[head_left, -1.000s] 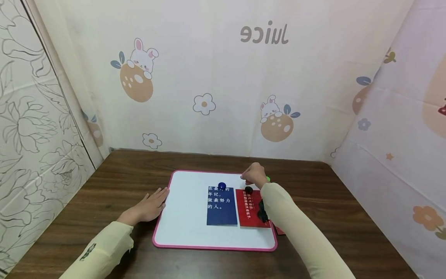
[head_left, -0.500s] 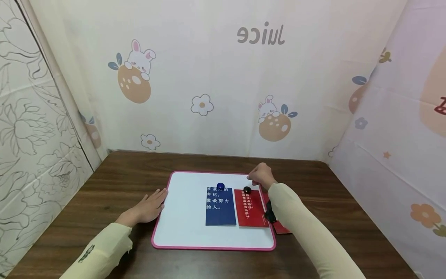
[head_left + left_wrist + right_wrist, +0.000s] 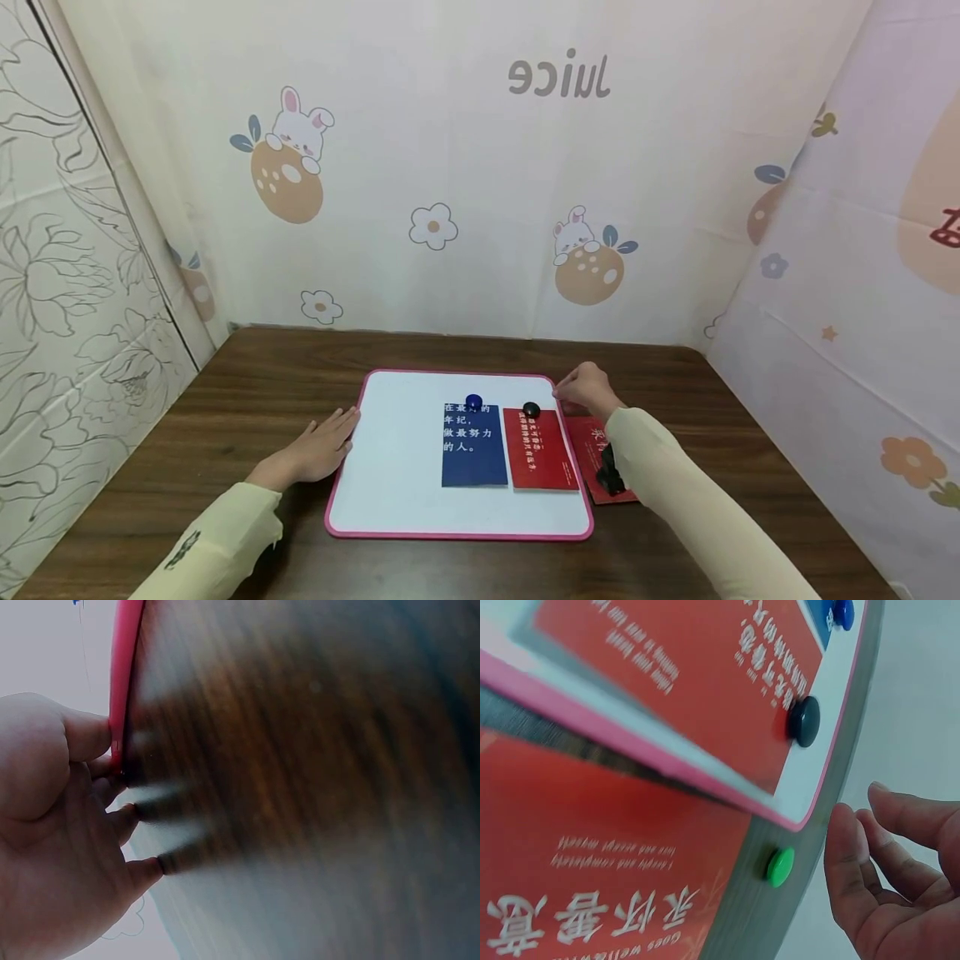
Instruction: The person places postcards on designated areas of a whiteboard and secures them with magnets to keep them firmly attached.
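Observation:
A whiteboard (image 3: pixel 390 475) with a pink rim lies on the table. My left hand (image 3: pixel 318 446) rests at its left edge, fingers extended; in the left wrist view the thumb touches the pink rim. On the board, a blue magnet (image 3: pixel 474 402) sits at the top of a blue card (image 3: pixel 476 462), and a black magnet (image 3: pixel 531 410) at the top of a red card (image 3: pixel 543 462). My right hand (image 3: pixel 588 390) hovers by the upper right corner, fingers bent, thumb apart from them, holding nothing. Near it a green magnet (image 3: pixel 780 867) shows in the right wrist view only.
Another red card (image 3: pixel 587 446) lies on the table along the board's right edge, partly covered by the right wrist's black camera (image 3: pixel 610 475). The brown wooden table (image 3: pixel 300 354) meets a patterned curtain (image 3: pixel 480 283) at the back.
My right hand has moved right, from above the red card on the board to beyond the upper right corner. More of the outer red card shows. The left hand stays put.

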The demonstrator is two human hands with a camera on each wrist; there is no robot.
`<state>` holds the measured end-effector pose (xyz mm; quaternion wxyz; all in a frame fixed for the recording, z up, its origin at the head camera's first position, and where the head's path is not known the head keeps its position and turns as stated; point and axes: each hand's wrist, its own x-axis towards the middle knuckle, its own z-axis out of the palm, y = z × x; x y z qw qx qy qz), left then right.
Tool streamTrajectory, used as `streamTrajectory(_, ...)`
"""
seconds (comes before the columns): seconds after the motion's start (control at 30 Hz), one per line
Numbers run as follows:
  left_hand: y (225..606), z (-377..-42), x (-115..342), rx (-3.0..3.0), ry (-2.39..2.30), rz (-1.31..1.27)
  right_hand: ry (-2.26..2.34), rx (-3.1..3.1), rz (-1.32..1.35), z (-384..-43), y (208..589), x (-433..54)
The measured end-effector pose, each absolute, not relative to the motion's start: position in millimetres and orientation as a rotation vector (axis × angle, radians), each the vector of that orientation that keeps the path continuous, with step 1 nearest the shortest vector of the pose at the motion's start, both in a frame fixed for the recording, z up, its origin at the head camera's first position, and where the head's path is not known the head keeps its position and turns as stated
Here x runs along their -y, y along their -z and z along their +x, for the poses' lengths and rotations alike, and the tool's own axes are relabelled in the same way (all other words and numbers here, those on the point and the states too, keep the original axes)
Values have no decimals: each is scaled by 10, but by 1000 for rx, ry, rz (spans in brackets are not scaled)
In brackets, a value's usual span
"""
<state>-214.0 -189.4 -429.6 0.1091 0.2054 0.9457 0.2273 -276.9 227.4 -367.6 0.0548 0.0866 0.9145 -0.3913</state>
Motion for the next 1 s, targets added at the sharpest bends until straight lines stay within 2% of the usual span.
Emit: streamTrajectory(1.0,4298,-2141,1902,-2780,-662,609,1180,-2694,369,-2532,3708,-2938)
